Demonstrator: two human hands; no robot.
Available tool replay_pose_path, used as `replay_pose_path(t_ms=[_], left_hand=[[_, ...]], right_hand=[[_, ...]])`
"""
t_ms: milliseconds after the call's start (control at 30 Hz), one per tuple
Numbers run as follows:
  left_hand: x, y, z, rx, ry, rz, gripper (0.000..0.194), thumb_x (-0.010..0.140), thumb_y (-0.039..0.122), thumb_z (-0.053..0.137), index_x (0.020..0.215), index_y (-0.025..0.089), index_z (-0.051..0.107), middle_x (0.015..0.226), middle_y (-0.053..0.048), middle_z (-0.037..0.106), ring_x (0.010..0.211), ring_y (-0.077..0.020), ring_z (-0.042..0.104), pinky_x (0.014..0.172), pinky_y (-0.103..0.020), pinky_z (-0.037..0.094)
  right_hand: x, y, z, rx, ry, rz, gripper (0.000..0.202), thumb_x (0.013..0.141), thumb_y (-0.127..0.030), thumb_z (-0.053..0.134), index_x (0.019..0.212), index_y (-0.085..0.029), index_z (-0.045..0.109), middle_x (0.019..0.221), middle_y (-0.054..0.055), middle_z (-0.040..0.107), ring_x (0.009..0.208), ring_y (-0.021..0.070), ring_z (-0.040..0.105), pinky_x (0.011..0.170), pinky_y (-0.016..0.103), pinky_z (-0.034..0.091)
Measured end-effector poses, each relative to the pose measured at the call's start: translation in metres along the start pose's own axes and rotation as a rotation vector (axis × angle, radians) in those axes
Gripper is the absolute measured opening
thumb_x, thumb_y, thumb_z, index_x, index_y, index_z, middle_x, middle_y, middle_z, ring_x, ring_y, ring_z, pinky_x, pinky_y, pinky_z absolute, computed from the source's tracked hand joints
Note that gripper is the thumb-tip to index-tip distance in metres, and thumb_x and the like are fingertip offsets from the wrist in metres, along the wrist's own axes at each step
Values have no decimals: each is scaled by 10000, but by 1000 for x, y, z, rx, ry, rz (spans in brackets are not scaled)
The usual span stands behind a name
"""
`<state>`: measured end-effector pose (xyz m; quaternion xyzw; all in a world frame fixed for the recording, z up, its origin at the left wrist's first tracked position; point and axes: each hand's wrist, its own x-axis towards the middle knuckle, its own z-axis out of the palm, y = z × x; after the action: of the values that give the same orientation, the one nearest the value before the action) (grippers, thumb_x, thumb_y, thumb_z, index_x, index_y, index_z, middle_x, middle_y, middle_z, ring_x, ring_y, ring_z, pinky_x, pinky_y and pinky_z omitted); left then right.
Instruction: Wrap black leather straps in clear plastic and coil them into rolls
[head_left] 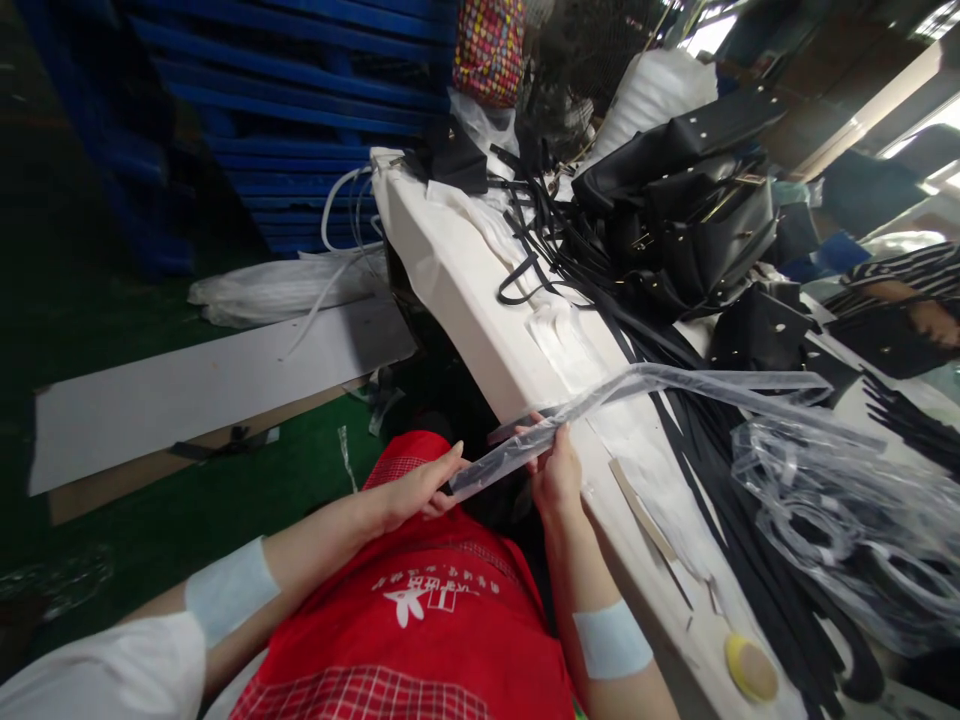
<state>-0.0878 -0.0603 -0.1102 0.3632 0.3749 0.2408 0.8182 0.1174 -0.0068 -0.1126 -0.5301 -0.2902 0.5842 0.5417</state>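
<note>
A long, narrow clear plastic sleeve [600, 397] stretches from my lap across the white table. My left hand [426, 488] pinches its near end, where a small dark bit shows by the fingers; I cannot make out what that is. Further along, my right hand [558, 476] is closed around the sleeve at the table's front edge, thumb on top and fingertips partly hidden behind the film. Beyond that hand the sleeve bends and its far part lies over black straps [686, 440].
The white table [465, 290] carries a heap of black leather bags [682, 220], a clear plastic bag with rolls [817, 520] and a yellow tape roll [750, 667]. Blue pallets [300, 90] and a flat white board [210, 375] are left. Another person's hand [934, 322] is far right.
</note>
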Motion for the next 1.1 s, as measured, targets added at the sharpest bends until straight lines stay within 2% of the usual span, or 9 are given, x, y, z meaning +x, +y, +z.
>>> replay_pose_path(t_ms=[333,467,533,600,700,800,900,1000,1100], left_hand=[[-21,6,-10,123,-143,32,501,930,575,444,988,111,623,473,107,240,422,-73,159,418,-230,136],[-35,27,-9,38,-236,67,421,963,474,438,999,106,640,480,93,297,387,-61,225,387,-193,185],[-39,36,-8,-25,-237,85,383,965,430,449,968,104,650,482,71,370,374,-64,318,381,-179,253],[-43,45,-6,-73,-252,100,356,962,388,465,930,92,660,484,48,427,382,-74,394,395,-176,325],[-48,63,0,-142,-348,113,320,955,348,487,893,91,667,460,40,450,355,-80,433,378,-172,355],[-47,93,9,-257,-364,281,272,956,330,501,889,131,675,464,41,487,387,-93,528,412,-166,414],[-30,124,18,-234,-62,693,218,963,313,497,1004,195,675,742,-12,685,776,-147,694,769,-257,550],[-1,132,22,308,298,968,252,973,295,455,1109,195,642,1085,-76,699,1138,-219,602,1059,-385,409],[17,114,28,1006,303,953,276,970,249,382,1034,158,635,1053,-118,688,1067,-250,611,1009,-415,425]], right_hand=[[18,-8,-17,69,165,-58,552,820,-613,529,1022,-115,658,708,55,716,490,132,586,426,227,403],[11,-24,-31,-272,70,-21,532,845,-615,484,814,-113,657,617,66,658,426,128,513,399,242,376],[0,-38,-35,-616,133,-210,479,838,-571,517,846,-113,660,724,105,678,581,189,604,522,302,481],[-11,-54,-35,-889,221,-563,435,808,-436,585,1093,-110,628,1059,168,666,954,278,634,797,412,524],[-21,-67,-23,-1135,-81,-850,677,764,-263,602,1407,-163,415,1437,168,437,1333,301,398,1090,504,331],[-27,-62,-1,-1262,-539,-656,335,831,-219,546,1151,-188,641,1103,104,669,1056,241,601,1001,423,407],[-43,-51,19,-1054,-756,-320,297,917,-302,487,743,-153,676,629,11,610,603,131,559,651,250,457],[-67,-55,28,-584,-872,-98,306,826,-418,651,718,-132,666,565,-14,559,489,84,466,485,194,371],[-72,-82,22,-146,-732,-79,357,721,-470,740,642,-138,637,430,-48,473,370,58,347,426,202,347]])
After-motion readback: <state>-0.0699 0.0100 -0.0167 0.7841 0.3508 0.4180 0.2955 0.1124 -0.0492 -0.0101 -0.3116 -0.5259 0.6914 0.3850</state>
